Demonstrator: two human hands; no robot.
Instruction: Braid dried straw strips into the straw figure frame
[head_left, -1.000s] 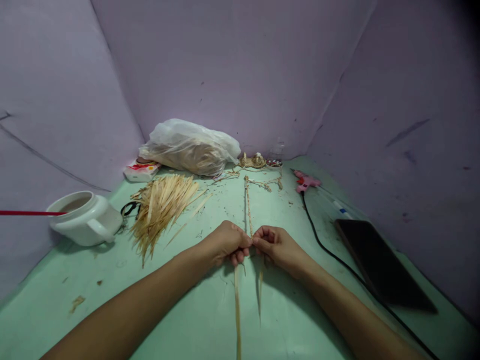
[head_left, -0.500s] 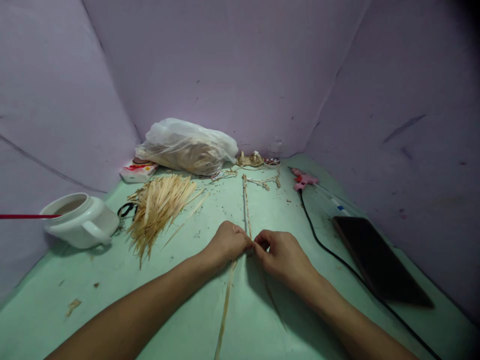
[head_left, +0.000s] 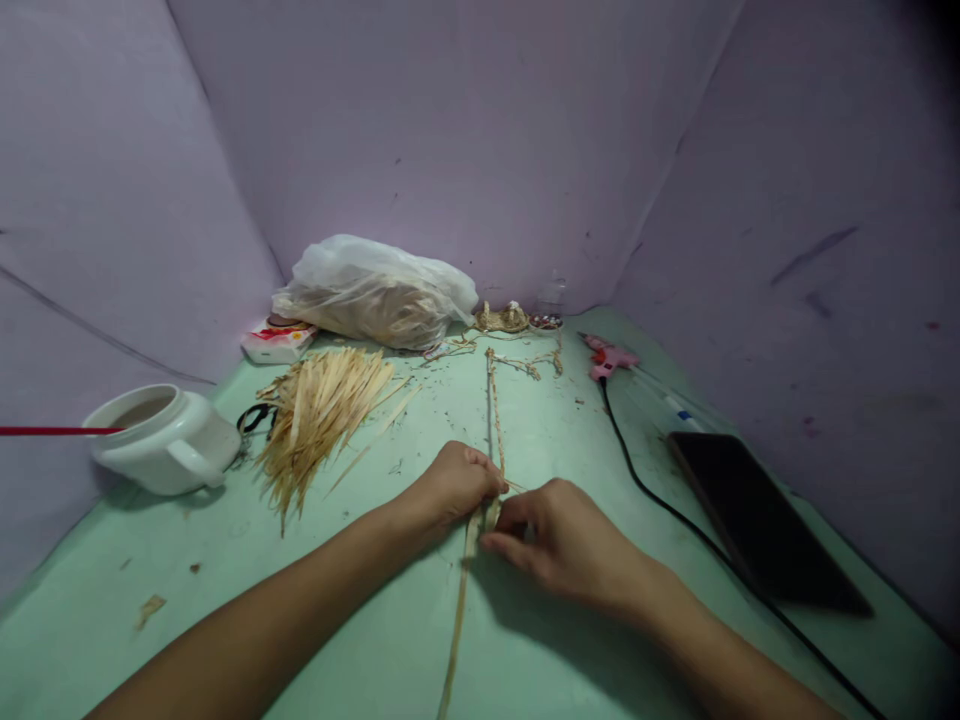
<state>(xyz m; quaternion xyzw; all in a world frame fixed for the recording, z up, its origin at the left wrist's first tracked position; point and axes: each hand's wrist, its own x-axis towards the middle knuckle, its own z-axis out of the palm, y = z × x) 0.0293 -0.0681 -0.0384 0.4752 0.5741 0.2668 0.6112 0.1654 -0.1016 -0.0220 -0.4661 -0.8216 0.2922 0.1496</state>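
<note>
A thin braided straw cord (head_left: 496,420) runs toward me over the green tabletop beside a pale straight line. My left hand (head_left: 463,485) is closed, pinching the near end of the cord between thumb and forefinger. Just below and to the right, my right hand (head_left: 559,535) has its thumb and fingers bent together around a pale straw strip (head_left: 491,516) at the braid's end. Another loose straw strip (head_left: 455,640) trails from beneath my left hand to the near edge of view. The fingertips partly hide where the strands meet.
On the left lie a bundle of straw strips (head_left: 322,420), black-handled scissors (head_left: 255,415) and a white pot (head_left: 169,445). A plastic bag (head_left: 375,290) stands against the back wall. A pink glue gun (head_left: 609,358), its black cord (head_left: 652,490) and a dark phone (head_left: 761,525) are at right.
My right hand has moved down and slightly left, away from my left fingertips, drawing a straw strip with it. My left hand keeps its place on the braid.
</note>
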